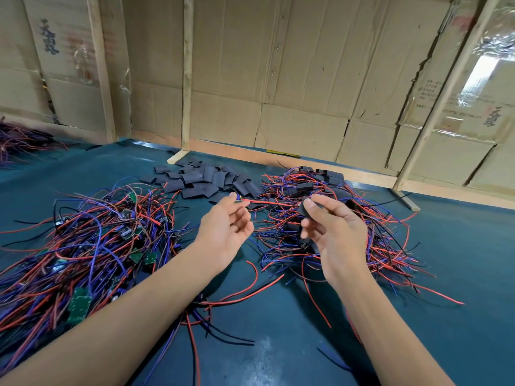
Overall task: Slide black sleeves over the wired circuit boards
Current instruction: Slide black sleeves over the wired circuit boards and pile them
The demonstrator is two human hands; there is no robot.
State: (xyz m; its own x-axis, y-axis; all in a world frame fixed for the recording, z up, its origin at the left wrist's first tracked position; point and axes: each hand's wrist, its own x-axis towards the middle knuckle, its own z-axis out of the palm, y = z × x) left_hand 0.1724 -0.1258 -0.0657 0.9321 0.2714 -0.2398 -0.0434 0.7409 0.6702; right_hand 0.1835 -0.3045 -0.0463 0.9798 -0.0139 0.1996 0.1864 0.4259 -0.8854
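- Left hand (225,229) is raised palm-up over the surface (278,344), thumb and forefinger pinching a small board (239,200) at its edge — the other fingers loosely curled.
- From that board a thin red wire (259,202) runs right, toward the other hand.
- Right hand (331,232) is up too, thumb and fingers curled round a black sleeve (304,210); the sleeve looks like a soft, flattened tube, matte, bent a little in the grip.
- Sleeve and board are apart, with the red wire spanning the gap; whether the wire's tip is inside the sleeve is hard to tell.
- Behind the hands lies a heap of loose sleeves (206,181) — short, flat, dark rectangles, tumbled over one another.
- To the left, a big tangle of bare boards (80,246): small green rectangles among glossy red, blue and black wires, all sprawled.
- To the right, beneath and behind the right hand, a second tangle (320,190) where black sleeved pieces show among the same coloured wires.
- The surface is a smooth teal mat with a faint sheen near the front.
- At the back, a wall of creased cardboard (278,79) braced by pale wooden battens (187,73).
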